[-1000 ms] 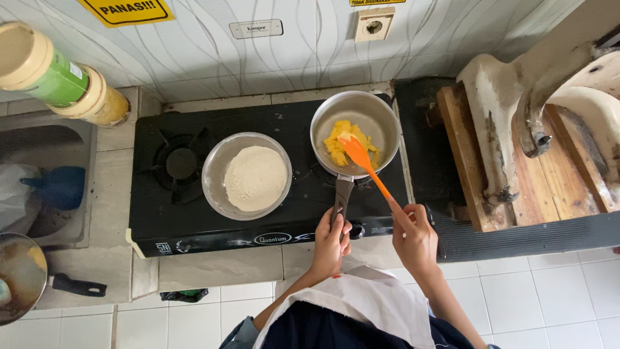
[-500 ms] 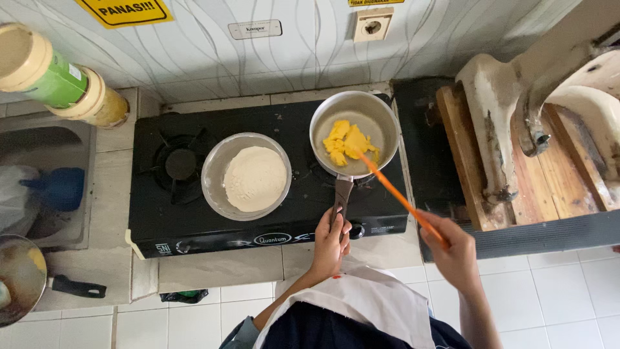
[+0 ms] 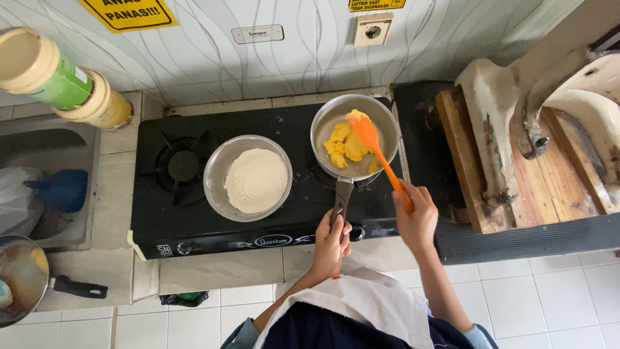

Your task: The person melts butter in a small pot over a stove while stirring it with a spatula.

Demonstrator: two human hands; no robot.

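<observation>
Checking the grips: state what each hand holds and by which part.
Left hand holds the frying pan by its handle's end. Right hand holds the orange spatula by its handle's lower end.

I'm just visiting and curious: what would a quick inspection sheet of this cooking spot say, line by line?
Surface: black two-burner gas stove on a tiled counter.
Job's things: small frying pan holding yellow scrambled egg; orange spatula with its blade over the egg.
Clutter: metal bowl of white flour beside the pan; tilted bottles at far left; another pan at lower left.
Grips: left hand holds the pan handle; right hand holds the spatula handle.
Cables: nothing seen; a wall socket sits unused.
Surroundings: sink to the left, wooden board to the right, yellow warning signs on the wall.
</observation>
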